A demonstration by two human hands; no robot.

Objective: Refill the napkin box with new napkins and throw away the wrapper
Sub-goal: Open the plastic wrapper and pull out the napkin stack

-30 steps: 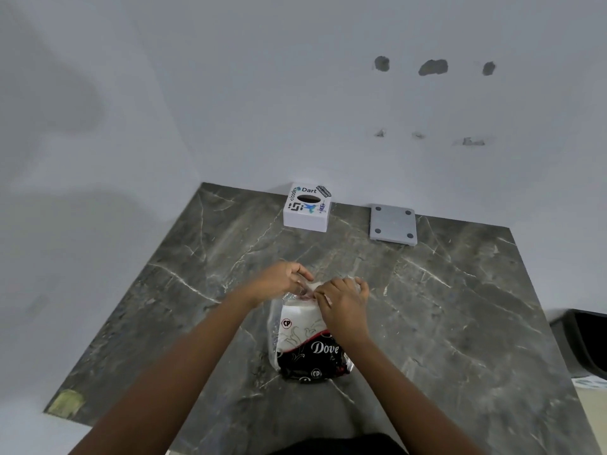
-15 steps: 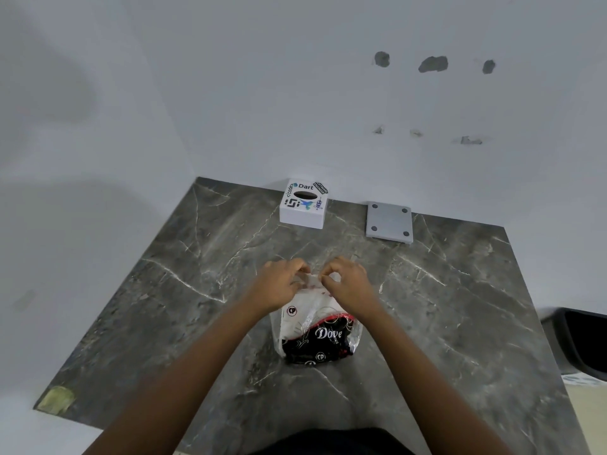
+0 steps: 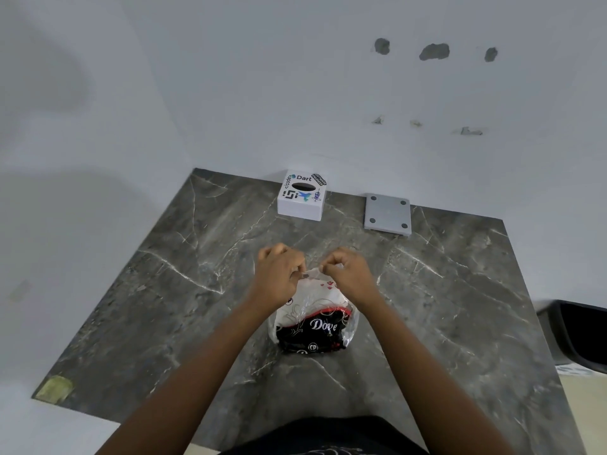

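Observation:
A napkin pack (image 3: 313, 320) in a clear plastic wrapper with black, red and white "Dove" print lies on the dark marble table (image 3: 164, 290). My left hand (image 3: 279, 274) and my right hand (image 3: 349, 274) each pinch the far top edge of the wrapper, a short gap between them. The white napkin box (image 3: 302, 200), covered in stickers with a dark oval slot on top, stands at the table's far edge by the wall. Its grey lid plate (image 3: 387, 215) lies flat to the right of it.
A black bin (image 3: 581, 336) stands off the table's right edge. White walls close in the table at the back and left. A yellowish patch (image 3: 54, 389) marks the near left corner.
My hands have drawn apart along the wrapper's top edge, stretching the plastic between them. The pack has stayed in the same spot on the table.

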